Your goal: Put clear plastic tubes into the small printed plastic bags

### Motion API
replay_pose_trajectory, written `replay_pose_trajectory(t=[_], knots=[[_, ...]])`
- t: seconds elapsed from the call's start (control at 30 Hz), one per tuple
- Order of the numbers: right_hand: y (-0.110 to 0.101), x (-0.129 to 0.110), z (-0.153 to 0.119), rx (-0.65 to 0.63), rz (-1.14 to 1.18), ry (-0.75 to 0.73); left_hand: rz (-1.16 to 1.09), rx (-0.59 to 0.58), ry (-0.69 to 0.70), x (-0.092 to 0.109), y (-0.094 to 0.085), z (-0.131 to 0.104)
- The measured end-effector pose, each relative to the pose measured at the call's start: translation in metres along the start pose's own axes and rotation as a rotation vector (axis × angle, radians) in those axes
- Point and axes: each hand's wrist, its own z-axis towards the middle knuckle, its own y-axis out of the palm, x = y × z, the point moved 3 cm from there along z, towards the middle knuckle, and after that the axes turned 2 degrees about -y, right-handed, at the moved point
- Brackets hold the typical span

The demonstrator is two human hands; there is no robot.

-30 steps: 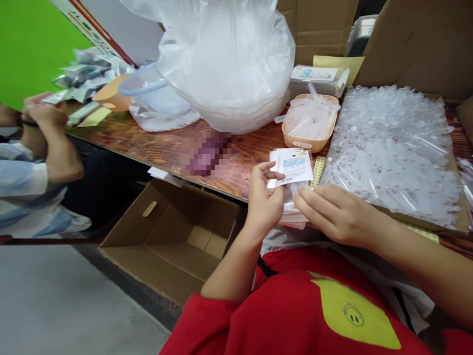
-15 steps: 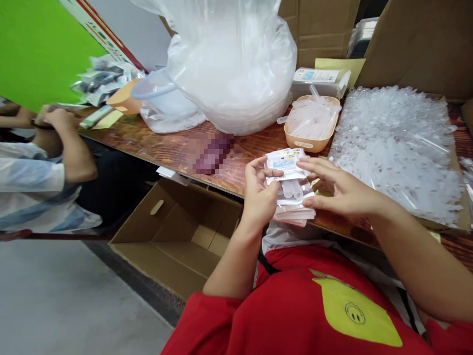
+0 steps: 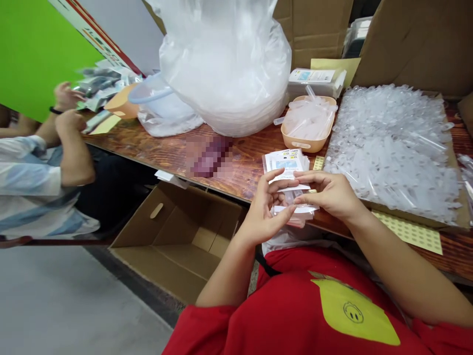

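Head-worn view, forward and down

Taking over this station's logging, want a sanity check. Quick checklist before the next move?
1. Left hand at the packets: ok.
2. Right hand at the packets: ok.
3. Grip closed on one packet only: cannot tell, fingers hide it.
4. Packets squared up: not ok, edges fan out.
5. Tubes all within the orange tub: not ok, one juts past its left side.
6. Co-worker's hands away from packets: ok.

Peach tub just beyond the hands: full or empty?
Full: the tub holds a heap of translucent tubes reaching its rim, with one sticking up at the far side.
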Motion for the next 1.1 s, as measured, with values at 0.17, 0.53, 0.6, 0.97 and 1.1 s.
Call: replay_pose_trajectory(t=[0.17,0.53,0.6,0.97,1.1], knots=[[0.003,0.000,-0.004,0.044,-0.060,-0.101,0.175,0.090,0.053,0.003,-0.005,-0.010],[0.003,-0.012,-0.015,0.026,-0.299,-0.390,0.534,0.251,0.107,0.008,-0.006,-0.011],[0.009,-0.020,-0.023,0.107,-0.375,-0.583,0.595,0.338,0.173,0.015,-0.001,-0.013],[-0.056,-0.100,-0.044,0.367,-0.965,-1.048,0.497,0.360,0.538,0.060,0.038,0.033],[-0.183,-0.116,0.014,0.655,-1.256,-0.739,0.764,0.224,0.426,0.040,0.024,0.054]])
